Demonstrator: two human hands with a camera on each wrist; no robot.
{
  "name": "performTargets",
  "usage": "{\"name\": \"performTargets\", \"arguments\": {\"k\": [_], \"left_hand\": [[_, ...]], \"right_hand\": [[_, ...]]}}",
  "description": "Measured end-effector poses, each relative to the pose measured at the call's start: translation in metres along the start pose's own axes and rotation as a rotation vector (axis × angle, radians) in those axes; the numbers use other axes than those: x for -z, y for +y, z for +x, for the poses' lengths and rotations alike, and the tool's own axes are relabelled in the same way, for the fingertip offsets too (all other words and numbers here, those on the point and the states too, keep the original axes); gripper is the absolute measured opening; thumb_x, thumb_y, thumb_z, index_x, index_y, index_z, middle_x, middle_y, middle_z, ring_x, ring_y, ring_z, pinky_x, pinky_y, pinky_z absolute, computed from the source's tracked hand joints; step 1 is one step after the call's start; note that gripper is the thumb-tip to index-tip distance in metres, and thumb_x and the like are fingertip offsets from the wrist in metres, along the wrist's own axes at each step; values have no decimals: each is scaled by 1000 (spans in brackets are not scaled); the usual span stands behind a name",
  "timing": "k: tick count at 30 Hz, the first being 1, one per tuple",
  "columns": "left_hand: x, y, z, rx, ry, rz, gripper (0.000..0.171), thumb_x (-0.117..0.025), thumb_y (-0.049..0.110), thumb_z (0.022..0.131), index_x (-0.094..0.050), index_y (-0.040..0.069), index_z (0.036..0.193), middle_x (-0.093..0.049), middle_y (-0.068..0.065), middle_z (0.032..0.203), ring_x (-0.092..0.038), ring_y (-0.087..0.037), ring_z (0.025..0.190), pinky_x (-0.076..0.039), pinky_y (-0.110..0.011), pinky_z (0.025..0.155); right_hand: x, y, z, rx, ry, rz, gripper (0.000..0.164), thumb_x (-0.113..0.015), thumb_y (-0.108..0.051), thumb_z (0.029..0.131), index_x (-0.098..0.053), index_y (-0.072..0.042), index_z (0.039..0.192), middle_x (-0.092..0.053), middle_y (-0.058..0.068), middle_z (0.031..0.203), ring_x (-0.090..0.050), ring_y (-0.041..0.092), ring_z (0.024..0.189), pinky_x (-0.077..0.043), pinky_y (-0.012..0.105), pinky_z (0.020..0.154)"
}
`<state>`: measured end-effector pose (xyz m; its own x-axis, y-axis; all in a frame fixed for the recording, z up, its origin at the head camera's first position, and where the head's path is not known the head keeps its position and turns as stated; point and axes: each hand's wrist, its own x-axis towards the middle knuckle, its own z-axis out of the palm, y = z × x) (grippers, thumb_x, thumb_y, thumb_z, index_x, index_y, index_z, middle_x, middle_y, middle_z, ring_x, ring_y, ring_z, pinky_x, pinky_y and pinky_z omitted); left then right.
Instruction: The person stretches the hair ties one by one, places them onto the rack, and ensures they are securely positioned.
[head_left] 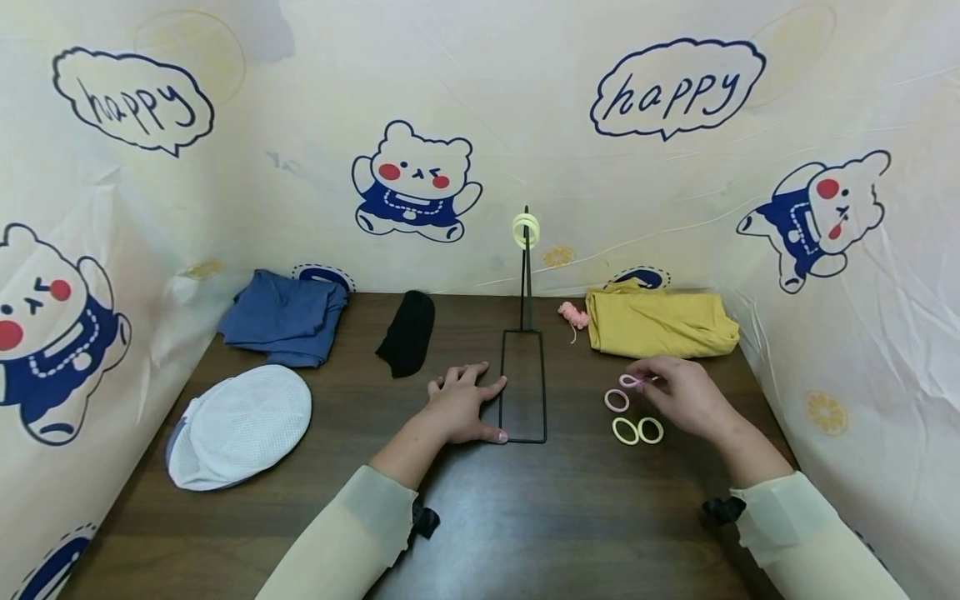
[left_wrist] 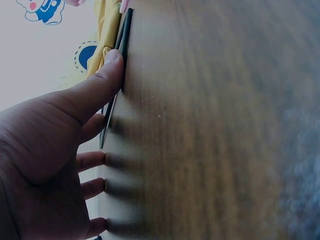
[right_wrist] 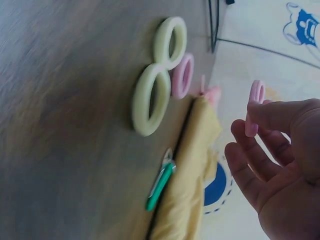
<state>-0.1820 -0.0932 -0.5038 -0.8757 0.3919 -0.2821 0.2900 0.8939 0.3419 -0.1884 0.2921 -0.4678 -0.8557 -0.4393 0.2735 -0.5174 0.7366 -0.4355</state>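
Note:
A black wire stand [head_left: 544,392] has a rectangular base on the table and an upright at the back. Pale yellow hair ties [head_left: 517,227] hang near its top. My left hand [head_left: 463,406] rests at the base's left side, fingers spread, thumb [left_wrist: 114,59] on the wire near the front corner. My right hand [head_left: 686,396] pinches a pink hair tie [right_wrist: 251,127] between thumb and fingers, raised off the table in the right wrist view. Near that hand lie another pink hair tie [head_left: 617,401] and two pale yellow hair ties [head_left: 625,432] [right_wrist: 145,120].
A blue folded cloth [head_left: 285,312], white cap [head_left: 247,425] and black sock [head_left: 408,333] lie left. At the back right are a yellow folded cloth [head_left: 660,321] and a pink yarn bundle [head_left: 573,315]. A small green-handled metal tool [right_wrist: 159,187] lies beside the yellow cloth.

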Motion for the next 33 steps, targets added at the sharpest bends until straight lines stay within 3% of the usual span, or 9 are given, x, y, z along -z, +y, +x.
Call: {"name": "performTargets", "arguments": {"k": [12,18,24,33], "left_hand": [[-2,-1,1,-5,7,11,100,-78,70,78,-32,40,162,-17,-5,172,-15,-42,153,-22,-70,109],[-3,-1,2,-2,10,9,101,-78,70,78,-32,40,162,-16,-4,173,-15,-41,153,-22,-70,109],[-2,-2,1,1,18,11,101,-79,69,78,-32,40,162,-17,-4,172,-16,-41,153,-21,-69,110],[-2,-1,1,-3,17,8,101,-79,69,78,-33,39,162,-17,-5,172,-16,-41,153,-21,-70,110]], "right_hand": [[13,-34,9,151,89,-6,27,-79,5,86,-77,-9,109,-75,-3,102,-71,15,91,-58,41,78],[20,-52,16,233,145,10,27,-82,2,85,-77,-10,109,-74,-5,103,-69,9,91,-55,27,81],[27,-70,24,311,200,65,27,-81,2,85,-77,-8,109,-75,-2,105,-69,11,91,-50,16,85],[40,-102,40,451,284,124,32,-81,7,80,-77,-5,110,-76,1,107,-71,16,95,-48,16,93]]}}
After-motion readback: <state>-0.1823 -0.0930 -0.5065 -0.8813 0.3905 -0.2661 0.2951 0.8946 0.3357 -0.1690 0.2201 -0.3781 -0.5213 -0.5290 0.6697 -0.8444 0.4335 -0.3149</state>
